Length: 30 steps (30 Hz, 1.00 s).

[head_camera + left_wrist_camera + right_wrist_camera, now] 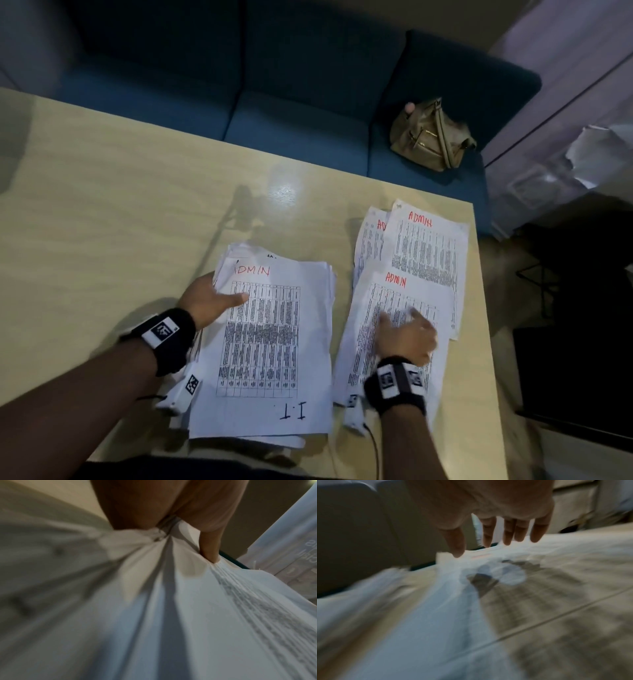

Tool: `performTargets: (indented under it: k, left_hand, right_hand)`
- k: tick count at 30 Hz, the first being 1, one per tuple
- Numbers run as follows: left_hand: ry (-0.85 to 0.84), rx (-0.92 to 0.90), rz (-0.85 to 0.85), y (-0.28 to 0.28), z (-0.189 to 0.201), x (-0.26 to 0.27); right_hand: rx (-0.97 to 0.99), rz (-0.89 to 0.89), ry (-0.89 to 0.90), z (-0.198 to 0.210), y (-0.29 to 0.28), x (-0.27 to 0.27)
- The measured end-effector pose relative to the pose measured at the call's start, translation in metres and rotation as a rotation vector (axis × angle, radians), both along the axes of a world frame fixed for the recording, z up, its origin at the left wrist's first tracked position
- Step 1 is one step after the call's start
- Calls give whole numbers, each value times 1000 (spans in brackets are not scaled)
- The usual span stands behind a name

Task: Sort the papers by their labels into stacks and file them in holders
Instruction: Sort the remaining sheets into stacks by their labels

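Nearest in the head view, the unsorted pile (263, 346) lies on the tabletop (102, 205); the left hand (209, 301) grips its edge, and the right hand (407, 334) lies flat on three loose ADMIN sheets (411, 274). Left wrist view: fingers (210, 547) pinch paper. Right wrist view: fingers (508, 534) straight, released. Sorting looks barely begun; no holders in sight.

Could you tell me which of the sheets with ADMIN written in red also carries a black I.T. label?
It is the top sheet of the left pile, held at its edge by the left hand. I.T. is handwritten upside down at its near end; the ADMIN sheets on the right show no such mark.
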<state>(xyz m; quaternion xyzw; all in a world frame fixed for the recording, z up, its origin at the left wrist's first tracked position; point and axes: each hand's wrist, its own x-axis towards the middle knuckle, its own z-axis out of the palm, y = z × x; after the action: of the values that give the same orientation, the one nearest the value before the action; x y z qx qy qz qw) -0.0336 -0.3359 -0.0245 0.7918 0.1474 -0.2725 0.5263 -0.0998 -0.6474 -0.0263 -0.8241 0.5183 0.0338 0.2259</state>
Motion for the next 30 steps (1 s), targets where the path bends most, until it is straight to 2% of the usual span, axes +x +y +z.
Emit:
performTargets:
  k: [2, 4, 7, 11, 14, 16, 19, 22, 24, 26, 28, 30]
  left_hand:
    - [-5, 35, -2, 1, -4, 2]
    - [7, 38, -16, 2, -9, 4]
    - [19, 10, -24, 3, -13, 6]
    - [19, -6, -20, 3, -13, 5]
    - [26, -12, -5, 4, -15, 5]
    - [36, -17, 9, 3, -17, 5]
    - [44, -6, 11, 2, -19, 6]
    - [39, 14, 0, 2, -20, 8]
    - [27, 32, -9, 3, -22, 9]
    - [14, 38, 9, 3, -22, 10]
    - [-2, 28, 14, 2, -20, 11]
    - [-1, 16, 13, 1, -19, 10]
  right_hand:
    - [2, -122, 85, 5, -30, -14]
    - [13, -122, 151, 3, -52, -25]
    - [124, -176, 42, 2, -70, -32]
    - [163, -46, -73, 11, -85, -27]
    - [94, 46, -134, 19, -104, -3]
    - [11, 43, -119, 19, -119, 16]
    - [-34, 16, 30, 16, -136, 39]
    - [-20, 35, 105, 12, -136, 52]
    - [21, 50, 46, 11, -126, 60]
    - [143, 22, -37, 10, -118, 66]
    - [233, 31, -59, 9, -108, 67]
    - [244, 76, -58, 6, -99, 66]
